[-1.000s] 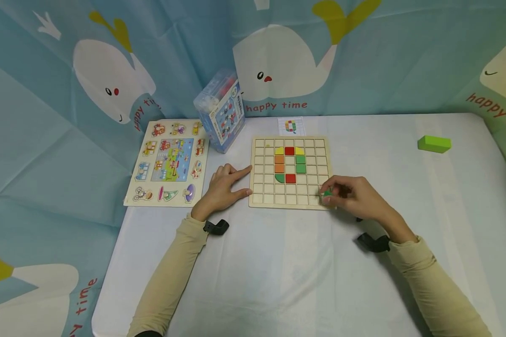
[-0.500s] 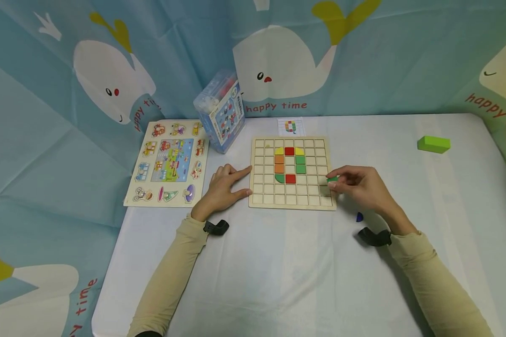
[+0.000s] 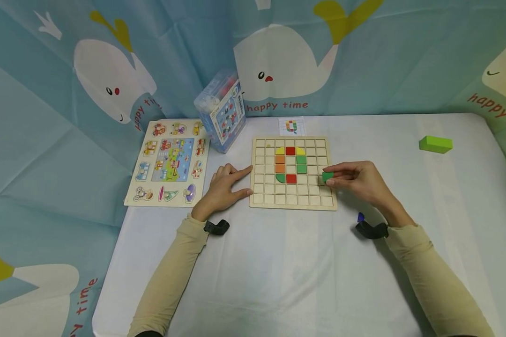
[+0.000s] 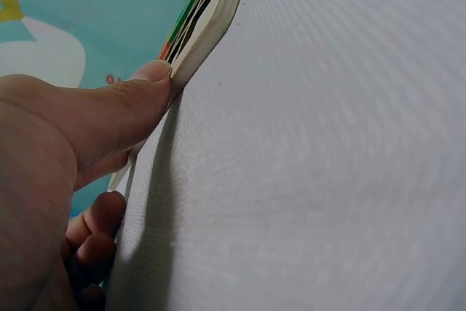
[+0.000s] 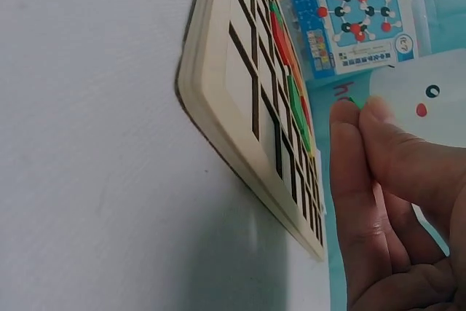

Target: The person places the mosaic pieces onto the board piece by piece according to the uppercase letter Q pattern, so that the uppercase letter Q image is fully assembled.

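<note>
A wooden grid board (image 3: 270,199) lies on the white table, with red, yellow, orange and green tiles set in a ring. My left hand (image 3: 222,189) touches the board's left edge with its outstretched index finger and thumb. Between thumb and fingertips, my right hand (image 3: 360,185) pinches a small green tile (image 3: 327,176) over the board's right edge. Only a sliver of that tile shows in the right wrist view, where the fingers cover the rest. Just behind the board lies a small pattern card (image 3: 291,126) printed with a similar coloured ring.
A picture puzzle board (image 3: 137,192) lies at the left, with a clear plastic box (image 3: 223,112) standing by its back corner. A light green block (image 3: 435,144) is at the back right. One small blue piece (image 3: 360,217) lies beside my right wrist.
My right hand has moved from the board's near right corner farther back along its right edge, carrying the green tile, whose flat face now shows. My left hand has stayed in place.
</note>
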`<action>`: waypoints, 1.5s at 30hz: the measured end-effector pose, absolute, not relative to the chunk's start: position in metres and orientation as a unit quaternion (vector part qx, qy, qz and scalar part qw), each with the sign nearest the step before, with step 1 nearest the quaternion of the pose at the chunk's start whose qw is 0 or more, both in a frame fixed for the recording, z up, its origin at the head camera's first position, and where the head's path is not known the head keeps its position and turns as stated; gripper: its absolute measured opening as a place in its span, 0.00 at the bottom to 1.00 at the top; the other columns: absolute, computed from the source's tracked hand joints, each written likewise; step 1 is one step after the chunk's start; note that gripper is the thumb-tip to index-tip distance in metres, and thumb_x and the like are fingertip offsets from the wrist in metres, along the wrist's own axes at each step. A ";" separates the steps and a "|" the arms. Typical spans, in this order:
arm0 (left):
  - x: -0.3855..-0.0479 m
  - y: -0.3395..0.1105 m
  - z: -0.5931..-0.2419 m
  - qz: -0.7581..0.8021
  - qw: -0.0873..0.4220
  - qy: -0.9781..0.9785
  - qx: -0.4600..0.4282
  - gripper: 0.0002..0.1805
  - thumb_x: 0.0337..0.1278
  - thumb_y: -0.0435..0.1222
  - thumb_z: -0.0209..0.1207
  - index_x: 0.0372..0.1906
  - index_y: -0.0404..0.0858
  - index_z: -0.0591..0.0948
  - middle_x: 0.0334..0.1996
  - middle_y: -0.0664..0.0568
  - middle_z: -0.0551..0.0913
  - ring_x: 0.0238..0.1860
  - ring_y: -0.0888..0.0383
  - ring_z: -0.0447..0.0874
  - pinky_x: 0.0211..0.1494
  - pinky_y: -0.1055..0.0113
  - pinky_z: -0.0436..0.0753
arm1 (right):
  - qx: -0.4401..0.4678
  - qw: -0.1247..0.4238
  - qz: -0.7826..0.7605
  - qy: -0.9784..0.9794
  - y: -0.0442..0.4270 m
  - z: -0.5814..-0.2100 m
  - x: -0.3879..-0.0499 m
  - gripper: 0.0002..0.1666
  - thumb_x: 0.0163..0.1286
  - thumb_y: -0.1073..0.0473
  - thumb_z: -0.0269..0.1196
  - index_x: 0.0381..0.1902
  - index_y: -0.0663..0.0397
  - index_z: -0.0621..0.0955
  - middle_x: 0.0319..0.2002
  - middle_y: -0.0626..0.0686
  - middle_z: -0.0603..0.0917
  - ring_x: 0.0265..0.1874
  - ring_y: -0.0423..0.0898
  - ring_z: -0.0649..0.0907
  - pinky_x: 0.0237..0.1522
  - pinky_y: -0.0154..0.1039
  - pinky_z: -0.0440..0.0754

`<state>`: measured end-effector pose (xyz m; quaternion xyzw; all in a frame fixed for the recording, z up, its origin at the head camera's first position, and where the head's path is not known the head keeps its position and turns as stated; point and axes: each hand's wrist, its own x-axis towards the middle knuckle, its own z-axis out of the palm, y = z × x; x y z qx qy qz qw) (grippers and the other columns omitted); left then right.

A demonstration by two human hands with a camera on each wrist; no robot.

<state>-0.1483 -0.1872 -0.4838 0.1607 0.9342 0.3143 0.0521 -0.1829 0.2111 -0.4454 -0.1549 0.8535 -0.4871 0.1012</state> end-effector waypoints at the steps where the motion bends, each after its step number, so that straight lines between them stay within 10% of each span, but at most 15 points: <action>1: -0.148 -0.187 -0.484 0.315 0.051 0.934 0.161 0.39 0.68 0.48 0.70 0.80 0.48 0.71 0.44 0.47 0.70 0.43 0.52 0.59 0.51 0.57 0.58 | -0.158 0.104 -0.486 0.853 0.210 -0.445 -0.184 0.21 0.65 0.63 0.77 0.56 0.60 0.89 0.47 0.62 0.92 0.35 0.32 0.89 0.35 0.29 0.85; 45: -0.150 -0.189 -0.486 0.313 0.053 0.934 0.165 0.39 0.68 0.48 0.70 0.80 0.48 0.71 0.43 0.48 0.68 0.43 0.52 0.59 0.52 0.57 0.58 | -0.303 0.057 -0.361 0.880 0.165 -0.453 -0.208 0.13 0.61 0.65 0.80 0.44 0.59 0.93 0.38 0.55 0.92 0.31 0.44 0.86 0.34 0.28 0.80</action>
